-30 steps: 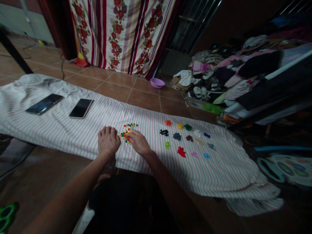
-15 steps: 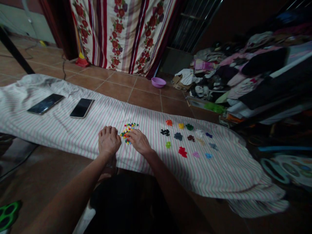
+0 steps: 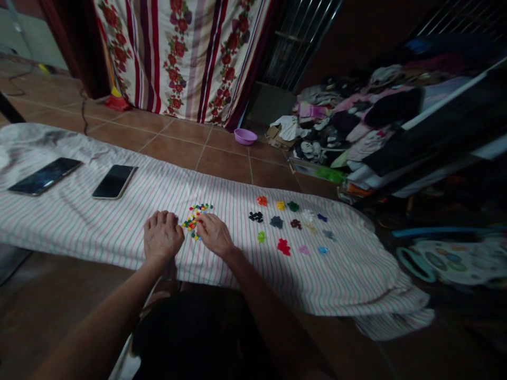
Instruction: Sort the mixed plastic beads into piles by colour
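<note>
A mixed pile of tiny coloured pieces (image 3: pixel 193 215), too small to name exactly, lies on the striped cloth (image 3: pixel 222 264). My right hand (image 3: pixel 214 232) reaches over the pile's right side, thumb and fingertips pinched together; whatever is between them is too small to make out. Left of the pile, my left hand (image 3: pixel 162 235) lies palm down on the cloth, fingers stretched out. To the right are several single-colour heaps, among them a red heap (image 3: pixel 283 246), a black heap (image 3: pixel 256 217), an orange heap (image 3: pixel 262 200) and a light blue heap (image 3: pixel 322 250).
Two dark-screened devices, a tablet (image 3: pixel 45 176) and a phone (image 3: pixel 114 182), lie on the cloth at left. Beyond its far edge are a purple basin (image 3: pixel 245 137) on the tiled floor and a flowered curtain (image 3: pixel 178 58). Clothes (image 3: pixel 352 116) are heaped at the right.
The view has swung to the right, so everything sits further left. My right hand's fingers, spread low over the mixed pile before, are now drawn into a pinch. My left hand stays on the cloth.
</note>
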A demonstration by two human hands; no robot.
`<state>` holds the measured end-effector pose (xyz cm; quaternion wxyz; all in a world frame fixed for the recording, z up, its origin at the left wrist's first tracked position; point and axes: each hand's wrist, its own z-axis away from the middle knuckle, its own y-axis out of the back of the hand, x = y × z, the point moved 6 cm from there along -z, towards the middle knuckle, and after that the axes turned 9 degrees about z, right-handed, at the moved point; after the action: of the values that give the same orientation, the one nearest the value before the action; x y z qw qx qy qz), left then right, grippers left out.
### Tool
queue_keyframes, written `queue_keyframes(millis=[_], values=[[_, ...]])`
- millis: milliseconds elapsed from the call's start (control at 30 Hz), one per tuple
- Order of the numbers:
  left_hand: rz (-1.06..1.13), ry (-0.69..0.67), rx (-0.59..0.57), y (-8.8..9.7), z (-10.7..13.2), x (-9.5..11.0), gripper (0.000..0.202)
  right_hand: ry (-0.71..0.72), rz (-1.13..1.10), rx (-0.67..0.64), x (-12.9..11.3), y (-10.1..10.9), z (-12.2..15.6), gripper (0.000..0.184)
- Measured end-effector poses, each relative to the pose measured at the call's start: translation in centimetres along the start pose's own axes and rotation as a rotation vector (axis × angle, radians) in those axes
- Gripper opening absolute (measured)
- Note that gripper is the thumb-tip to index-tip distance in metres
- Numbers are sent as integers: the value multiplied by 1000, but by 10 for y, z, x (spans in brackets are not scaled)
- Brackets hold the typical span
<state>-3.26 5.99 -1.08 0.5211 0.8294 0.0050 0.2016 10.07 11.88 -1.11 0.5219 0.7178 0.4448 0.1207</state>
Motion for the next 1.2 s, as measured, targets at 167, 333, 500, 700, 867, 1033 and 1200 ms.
queue_keyframes(millis=[167,333,500,700,867,1033,1200], values=[[-23,0,-3,0,0,1,22,-12,-99,132,7,8,1,15],[-24,18,-6,-1,0,-1,22,-190,-155,198,32,23,1,15],[-30,6,-3,-1,1,-1,21,-382,-144,358,77,50,4,19],[-44,9,-12,0,0,1,21,-564,52,430,156,80,15,26],[-39,9,-17,-1,0,1,22,-717,239,279,211,97,24,31],[-31,7,-3,-1,0,0,21,-785,325,128,231,97,27,36],[-19,10,-8,-1,0,0,22,-773,385,66,227,94,16,40]])
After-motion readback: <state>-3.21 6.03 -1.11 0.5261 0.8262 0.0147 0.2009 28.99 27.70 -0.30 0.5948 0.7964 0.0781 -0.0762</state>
